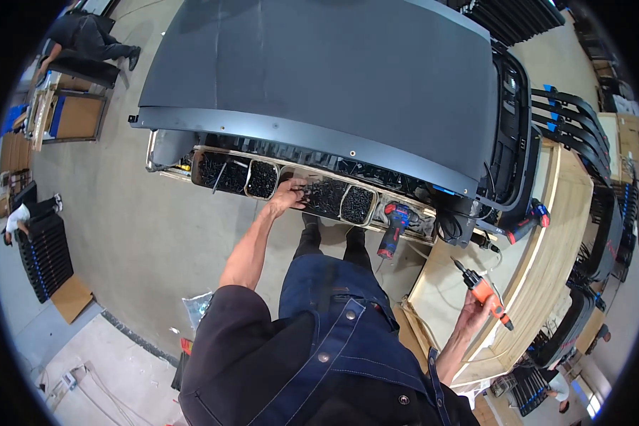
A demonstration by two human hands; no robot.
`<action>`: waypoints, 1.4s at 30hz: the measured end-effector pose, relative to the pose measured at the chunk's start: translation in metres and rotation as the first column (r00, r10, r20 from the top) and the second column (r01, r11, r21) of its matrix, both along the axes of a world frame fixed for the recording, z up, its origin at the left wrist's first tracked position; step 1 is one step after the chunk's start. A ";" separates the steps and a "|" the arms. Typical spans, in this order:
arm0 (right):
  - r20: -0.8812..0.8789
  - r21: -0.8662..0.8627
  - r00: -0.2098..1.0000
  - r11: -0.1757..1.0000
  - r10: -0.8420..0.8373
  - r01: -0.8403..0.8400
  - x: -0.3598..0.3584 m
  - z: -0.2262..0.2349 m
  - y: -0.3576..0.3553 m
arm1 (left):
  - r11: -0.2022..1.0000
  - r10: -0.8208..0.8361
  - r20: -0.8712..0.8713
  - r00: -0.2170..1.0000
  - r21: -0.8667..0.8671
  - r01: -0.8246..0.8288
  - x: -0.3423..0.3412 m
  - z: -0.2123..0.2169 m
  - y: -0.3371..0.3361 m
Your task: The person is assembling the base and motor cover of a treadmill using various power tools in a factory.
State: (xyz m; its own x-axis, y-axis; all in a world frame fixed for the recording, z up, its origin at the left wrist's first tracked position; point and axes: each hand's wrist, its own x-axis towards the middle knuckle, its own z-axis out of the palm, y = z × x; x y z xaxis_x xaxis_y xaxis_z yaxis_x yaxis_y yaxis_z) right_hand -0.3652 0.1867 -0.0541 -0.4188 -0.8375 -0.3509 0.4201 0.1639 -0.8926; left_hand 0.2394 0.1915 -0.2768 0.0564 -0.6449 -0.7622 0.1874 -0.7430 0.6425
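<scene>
1. Right hand (473, 312), lower right of the frame: the fingers are wrapped shut around the body of an orange power screwdriver (484, 291), whose dark bit points to the upper left. The tool looks rigid and fairly light; the moulded body is the natural grip zone, clear of the bit.
2. Left hand (286, 196), centre of the frame: the arm is stretched forward and the fingers are spread and curled down into a tray of black screws (326, 197). Whether any screw is already pinched cannot be told.
3. The screws are small, hard and loose. Judged from the heap, they will slip and scatter easily; a fingertip pinch on a few suits better than a scoop.
4. Further black fasteners fill the neighbouring bins (263, 179) along the same row.
5. A red and blue drill (392, 226) lies just right of the trays.
6. Beyond, upper centre, a large dark grey panel (319, 71) spans the table (557, 234).
</scene>
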 end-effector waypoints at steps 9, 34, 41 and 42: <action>0.525 -0.449 0.851 0.841 -0.025 0.302 0.065 0.169 0.041 | 0.982 0.191 -0.400 0.896 0.087 -0.170 0.011 -0.016 0.004; -0.135 -0.393 0.889 0.800 0.438 -0.453 0.267 0.165 -0.021 | 0.928 0.323 -0.422 0.847 -0.032 -0.370 -0.002 0.022 0.012; -0.092 -0.385 0.793 0.713 0.602 -0.586 0.278 0.160 -0.062 | 0.857 0.416 -0.574 0.706 -0.013 -0.515 -0.013 0.049 0.010; -0.082 -0.390 0.787 0.707 0.611 -0.590 0.282 0.157 -0.066 | 0.845 0.393 -0.649 0.652 -0.025 -0.534 -0.014 0.054 0.013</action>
